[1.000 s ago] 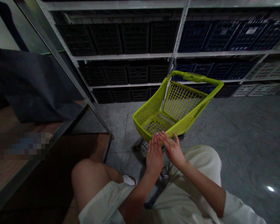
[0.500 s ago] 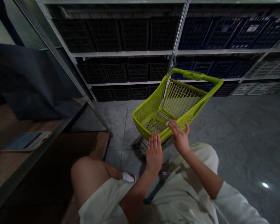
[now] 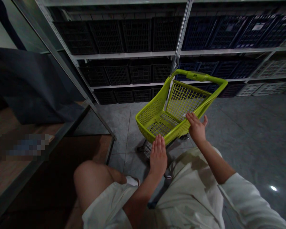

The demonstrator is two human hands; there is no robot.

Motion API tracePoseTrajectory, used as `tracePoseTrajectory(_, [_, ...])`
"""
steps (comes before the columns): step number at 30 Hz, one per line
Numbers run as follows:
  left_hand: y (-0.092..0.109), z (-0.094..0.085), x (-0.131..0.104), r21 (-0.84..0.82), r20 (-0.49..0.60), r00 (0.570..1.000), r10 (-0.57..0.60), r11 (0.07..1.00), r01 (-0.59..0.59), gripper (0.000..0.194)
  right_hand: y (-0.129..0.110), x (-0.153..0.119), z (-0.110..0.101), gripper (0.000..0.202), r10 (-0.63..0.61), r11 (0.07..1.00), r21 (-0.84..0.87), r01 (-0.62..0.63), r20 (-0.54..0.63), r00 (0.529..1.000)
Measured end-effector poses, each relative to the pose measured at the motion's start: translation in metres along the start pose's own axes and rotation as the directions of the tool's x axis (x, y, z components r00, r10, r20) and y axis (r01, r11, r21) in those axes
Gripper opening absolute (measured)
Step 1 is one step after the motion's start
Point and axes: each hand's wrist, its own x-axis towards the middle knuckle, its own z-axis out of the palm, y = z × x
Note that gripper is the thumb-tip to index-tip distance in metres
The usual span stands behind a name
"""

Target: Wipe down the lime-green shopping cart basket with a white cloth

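The cart (image 3: 177, 129) stands before the shelves (image 3: 124, 56). Left hand (image 3: 158, 159): fingers together at its near rim (image 3: 146, 135); right hand (image 3: 197, 131): thumb spread, at its right side (whether either grip pinches, I cannot tell). Likely stiff, light; hold its far handle (image 3: 199, 76).

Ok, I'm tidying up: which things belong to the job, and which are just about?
Job:
- lime cart
- left hand, at its rim
- right hand, at its side
- small white thing there, unclear

Around:
- black crates
- blue crates
- white crates
- dark fabric
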Motion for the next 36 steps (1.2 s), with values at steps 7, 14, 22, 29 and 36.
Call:
tracePoseTrajectory(7, [-0.003,0.005,-0.002,-0.024,-0.023,1.000,-0.014,1.000,0.014,0.068,-0.115,-0.056,-0.014,0.070,-0.369,0.911,0.241,0.333,0.120,0.922])
tracePoseTrajectory(14, [-0.006,0.001,-0.001,0.012,-0.007,1.000,0.006,1.000,-0.006,0.065,-0.002,0.002,0.001,0.071,-0.121,0.992,0.053,0.119,0.038,0.992])
tracePoseTrajectory(22, [0.004,0.000,0.000,-0.005,-0.025,0.999,-0.033,0.999,0.033,0.064,-0.101,-0.053,-0.010,0.073,-0.228,0.962,0.172,0.213,0.073,0.971])
tracePoseTrajectory(29, [-0.004,-0.002,0.000,0.012,-0.003,1.000,0.005,1.000,-0.005,0.063,-0.029,-0.022,-0.011,0.073,-0.297,0.953,0.099,0.287,0.107,0.949])
tracePoseTrajectory(36, [0.004,-0.001,0.000,-0.030,-0.030,0.999,-0.026,0.999,0.025,0.062,-0.036,-0.018,-0.002,0.076,-0.037,0.999,0.001,0.037,0.014,0.999])
